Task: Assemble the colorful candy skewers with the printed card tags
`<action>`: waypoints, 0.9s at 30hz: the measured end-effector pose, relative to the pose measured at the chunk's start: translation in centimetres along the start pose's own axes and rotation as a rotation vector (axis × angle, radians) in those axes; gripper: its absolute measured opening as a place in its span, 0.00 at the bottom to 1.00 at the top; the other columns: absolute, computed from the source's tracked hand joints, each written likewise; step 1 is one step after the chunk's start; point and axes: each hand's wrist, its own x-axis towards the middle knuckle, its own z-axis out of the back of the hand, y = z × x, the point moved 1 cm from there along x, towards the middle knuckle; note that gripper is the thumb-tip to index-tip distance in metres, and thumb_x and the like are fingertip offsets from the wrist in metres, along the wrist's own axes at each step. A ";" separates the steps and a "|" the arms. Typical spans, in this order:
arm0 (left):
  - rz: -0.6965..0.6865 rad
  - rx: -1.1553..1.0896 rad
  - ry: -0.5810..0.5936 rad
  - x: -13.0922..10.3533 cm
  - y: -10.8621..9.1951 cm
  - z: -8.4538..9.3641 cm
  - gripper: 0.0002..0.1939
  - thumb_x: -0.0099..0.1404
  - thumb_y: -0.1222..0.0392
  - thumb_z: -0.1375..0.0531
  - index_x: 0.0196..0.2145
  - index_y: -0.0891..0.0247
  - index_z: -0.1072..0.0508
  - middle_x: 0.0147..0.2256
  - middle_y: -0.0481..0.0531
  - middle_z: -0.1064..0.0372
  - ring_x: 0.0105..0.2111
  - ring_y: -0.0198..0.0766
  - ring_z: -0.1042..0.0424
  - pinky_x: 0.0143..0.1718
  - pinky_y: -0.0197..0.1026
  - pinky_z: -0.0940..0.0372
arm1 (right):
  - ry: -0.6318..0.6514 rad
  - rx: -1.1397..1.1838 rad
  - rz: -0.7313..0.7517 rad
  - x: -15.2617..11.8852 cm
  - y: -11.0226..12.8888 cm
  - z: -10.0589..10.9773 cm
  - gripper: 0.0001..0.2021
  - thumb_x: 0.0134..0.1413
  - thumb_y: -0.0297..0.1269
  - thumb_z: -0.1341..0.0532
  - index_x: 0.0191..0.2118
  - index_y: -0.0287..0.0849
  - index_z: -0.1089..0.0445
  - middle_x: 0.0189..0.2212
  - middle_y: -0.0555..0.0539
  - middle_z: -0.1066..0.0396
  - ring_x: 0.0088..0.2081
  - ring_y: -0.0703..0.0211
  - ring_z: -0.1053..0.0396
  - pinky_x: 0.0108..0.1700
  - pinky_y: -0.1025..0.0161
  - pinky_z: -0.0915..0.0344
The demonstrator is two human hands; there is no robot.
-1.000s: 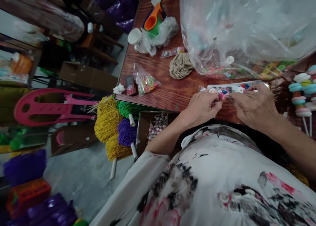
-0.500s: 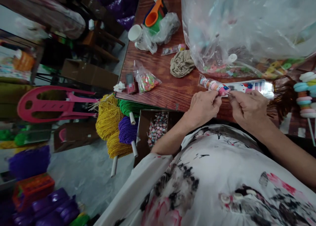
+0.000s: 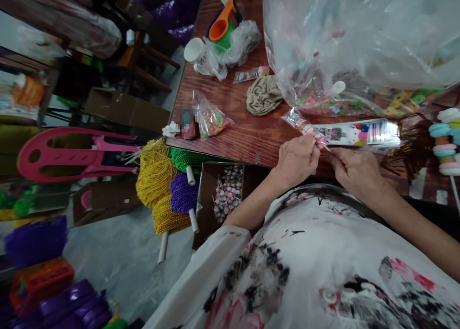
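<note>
Bagging looks like the step in hand: over the red-brown wooden table's (image 3: 247, 140) near edge, the left hand's (image 3: 297, 161) grip holds a pastel disc stack in clear plastic (image 3: 305, 127); the right hand (image 3: 355, 168) pinches its thin white stick (image 3: 327, 149). Next calls, probably, for gathering the sleeve there.

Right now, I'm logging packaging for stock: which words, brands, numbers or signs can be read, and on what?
None can be read.
Flat printed packaging: lettering-like marks, too small and blurred.
Small packet: print too small.
Wrapped stick in the left hand: any lettering too small to tell.
</note>
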 end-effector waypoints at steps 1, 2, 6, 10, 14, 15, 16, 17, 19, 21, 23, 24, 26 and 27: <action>0.006 0.035 0.003 -0.1 0.0 -0.2 0.11 0.65 0.64 0.50 0.32 0.65 0.28 0.31 0.55 0.27 0.33 0.38 0.29 0.35 0.39 0.38 | 0.007 0.045 -0.018 0.1 0.0 -0.3 0.17 0.62 0.38 0.50 0.45 0.41 0.26 0.33 0.41 0.22 0.34 0.50 0.27 0.38 0.57 0.38; 0.013 0.067 0.005 -0.2 -0.1 -0.4 0.11 0.65 0.63 0.49 0.33 0.65 0.28 0.31 0.56 0.27 0.33 0.39 0.29 0.35 0.40 0.37 | 0.007 0.108 -0.038 0.2 0.0 -0.6 0.16 0.62 0.38 0.50 0.43 0.41 0.25 0.31 0.42 0.23 0.33 0.51 0.27 0.37 0.58 0.38; 0.031 0.125 -0.007 -1.0 -0.3 -1.0 0.09 0.62 0.63 0.47 0.32 0.65 0.28 0.29 0.56 0.28 0.33 0.41 0.28 0.34 0.40 0.36 | -0.027 0.388 -0.138 0.6 0.4 -1.8 0.15 0.61 0.40 0.49 0.34 0.42 0.27 0.24 0.47 0.27 0.27 0.58 0.33 0.32 0.62 0.40; -0.006 0.057 -0.018 -2.0 -0.7 -1.7 0.08 0.61 0.64 0.47 0.31 0.65 0.28 0.27 0.54 0.29 0.30 0.40 0.29 0.33 0.40 0.36 | -0.045 0.498 -0.163 1.1 1.0 -2.5 0.14 0.60 0.40 0.48 0.28 0.42 0.31 0.21 0.50 0.33 0.24 0.61 0.38 0.29 0.64 0.43; -0.048 -0.013 -0.017 -2.8 -1.0 -2.2 0.09 0.60 0.65 0.49 0.30 0.65 0.29 0.26 0.54 0.30 0.29 0.39 0.30 0.34 0.41 0.36 | -0.018 0.498 -0.143 1.4 1.1 -2.7 0.15 0.59 0.39 0.49 0.24 0.42 0.34 0.19 0.51 0.37 0.23 0.63 0.42 0.29 0.65 0.46; -0.052 -0.018 0.001 -3.0 -1.1 -2.1 0.09 0.60 0.65 0.49 0.29 0.65 0.29 0.26 0.54 0.30 0.29 0.39 0.31 0.34 0.41 0.36 | -0.012 0.462 -0.133 1.4 1.0 -2.7 0.15 0.59 0.38 0.49 0.23 0.42 0.35 0.19 0.51 0.37 0.23 0.64 0.43 0.28 0.65 0.47; -0.050 -0.022 0.025 -3.0 -1.1 -1.8 0.09 0.60 0.65 0.48 0.29 0.65 0.29 0.26 0.54 0.30 0.29 0.38 0.31 0.33 0.40 0.37 | -0.003 0.409 -0.110 1.4 0.8 -2.7 0.15 0.59 0.38 0.50 0.23 0.42 0.35 0.18 0.51 0.38 0.22 0.64 0.44 0.28 0.65 0.48; -0.057 -0.032 0.058 -3.0 -1.0 -1.3 0.09 0.61 0.65 0.48 0.28 0.65 0.29 0.26 0.54 0.30 0.28 0.38 0.31 0.32 0.40 0.37 | 0.006 0.341 -0.075 1.3 0.6 -2.6 0.15 0.59 0.37 0.50 0.23 0.42 0.34 0.18 0.51 0.37 0.22 0.63 0.44 0.28 0.64 0.49; -0.119 -0.098 0.120 -2.5 -0.7 0.4 0.09 0.62 0.65 0.48 0.27 0.65 0.29 0.26 0.53 0.29 0.28 0.36 0.32 0.32 0.39 0.37 | 0.024 0.173 0.020 1.2 0.0 -2.2 0.15 0.59 0.34 0.51 0.25 0.41 0.32 0.19 0.49 0.34 0.22 0.63 0.43 0.28 0.63 0.51; -0.218 -0.209 0.135 -1.4 -0.1 2.4 0.09 0.64 0.63 0.47 0.30 0.64 0.27 0.29 0.53 0.27 0.32 0.36 0.31 0.36 0.39 0.36 | 0.046 -0.006 0.135 1.2 -0.3 -1.2 0.15 0.58 0.32 0.51 0.29 0.41 0.29 0.22 0.47 0.30 0.23 0.62 0.40 0.29 0.62 0.52; -0.248 -0.302 0.106 0.1 0.8 4.2 0.09 0.64 0.58 0.43 0.37 0.64 0.25 0.38 0.56 0.25 0.40 0.39 0.30 0.43 0.42 0.36 | 0.067 -0.168 0.251 1.5 -0.2 0.6 0.14 0.58 0.29 0.50 0.34 0.40 0.26 0.26 0.46 0.27 0.25 0.61 0.38 0.30 0.61 0.53; -0.253 -0.356 0.137 0.9 1.1 4.7 0.11 0.63 0.56 0.41 0.39 0.64 0.25 0.41 0.56 0.25 0.43 0.41 0.30 0.45 0.43 0.36 | 0.074 -0.236 0.309 1.7 0.0 1.7 0.14 0.58 0.28 0.50 0.36 0.40 0.26 0.27 0.45 0.26 0.26 0.60 0.36 0.31 0.60 0.52; -0.245 -0.521 0.284 2.2 1.5 4.8 0.13 0.64 0.54 0.41 0.40 0.65 0.24 0.39 0.54 0.25 0.41 0.39 0.29 0.44 0.41 0.35 | 0.074 -0.342 0.417 2.4 0.5 4.1 0.14 0.59 0.28 0.49 0.36 0.41 0.25 0.27 0.45 0.25 0.28 0.59 0.34 0.33 0.59 0.50; -0.212 -0.627 0.334 2.6 1.5 4.5 0.14 0.65 0.53 0.42 0.39 0.65 0.24 0.36 0.52 0.25 0.38 0.37 0.29 0.42 0.40 0.34 | 0.057 -0.377 0.460 2.7 0.8 5.3 0.14 0.60 0.28 0.49 0.35 0.42 0.25 0.27 0.45 0.25 0.29 0.58 0.33 0.34 0.58 0.49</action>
